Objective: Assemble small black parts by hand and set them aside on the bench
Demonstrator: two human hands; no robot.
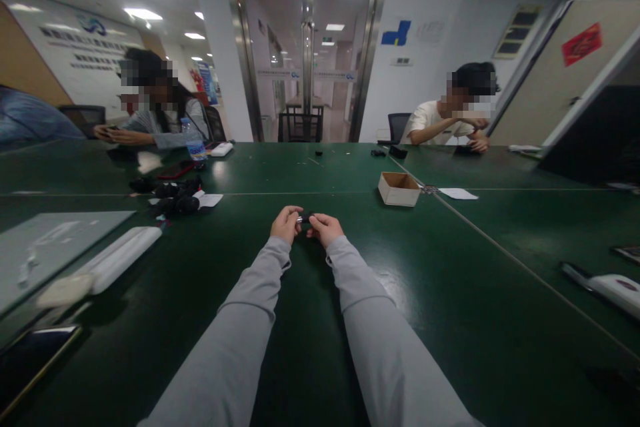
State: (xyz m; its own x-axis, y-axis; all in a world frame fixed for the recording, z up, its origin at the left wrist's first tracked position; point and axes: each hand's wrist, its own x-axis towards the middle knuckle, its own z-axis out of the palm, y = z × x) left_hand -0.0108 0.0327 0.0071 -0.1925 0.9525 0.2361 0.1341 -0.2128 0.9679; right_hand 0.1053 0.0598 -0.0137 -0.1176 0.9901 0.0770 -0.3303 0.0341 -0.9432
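Out in front of me, over the green table (320, 293), my two hands meet around a small black-and-silver object (303, 219). Its kind is too small to make out. My left hand (285, 225) is closed with its fingertips at the silver end. At the black end, the thumb and fingers of my right hand (326, 228) pinch it. Fingers cover much of its surface. Both forearms, in grey sleeves, reach forward across the table.
An open cardboard box (399, 195) stands ahead to the right, near a white paper (457, 193). Black cylindrical items (175, 200) lie ahead to the left. A phone (37, 360) and a long white case (125, 253) are at left. Two people sit across the table, near a bottle (195, 143).
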